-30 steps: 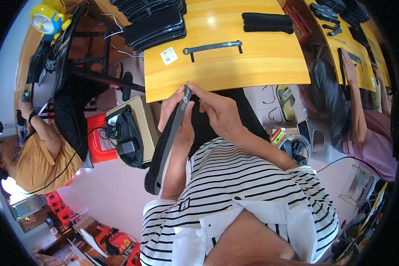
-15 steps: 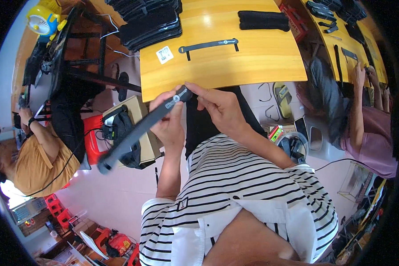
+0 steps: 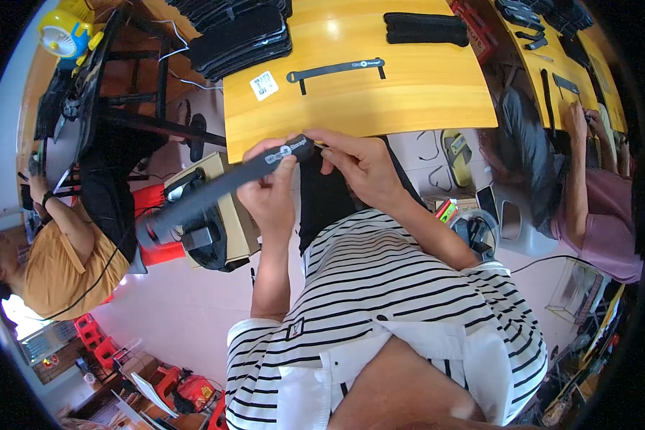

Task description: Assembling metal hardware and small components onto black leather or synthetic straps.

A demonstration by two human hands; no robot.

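We hold a long grey strap [image 3: 222, 188] in the air just off the near edge of the yellow worktop [image 3: 408, 100]. The left hand [image 3: 269, 197] is closed around the strap close to its upper end, thumb pressed beside the small pale label printed there. The right hand [image 3: 362, 161] pinches that same end between thumb and forefinger. The strap slopes down and away to our left, its far end hanging over the cardboard box [image 3: 226, 215] on the floor. A black fabric piece [image 3: 330, 193] hangs in front of our lap, below the right hand.

Judged from the grip, the step in hand is working or checking the strap's end. The next move calls for keeping the pinch firm while the left hand steadies the strap's length, since the free end is unsupported.

Packages, labels and signs:
- A small white square label [image 3: 264, 85] lies near the worktop's left edge.
- A second dark strap [image 3: 335, 69], with a pale mark near its right end, lies flat across the middle of the worktop.
- A stack of black pads [image 3: 240, 39] sits at the far left corner.
- A folded black bundle [image 3: 424, 27] sits at the far edge.
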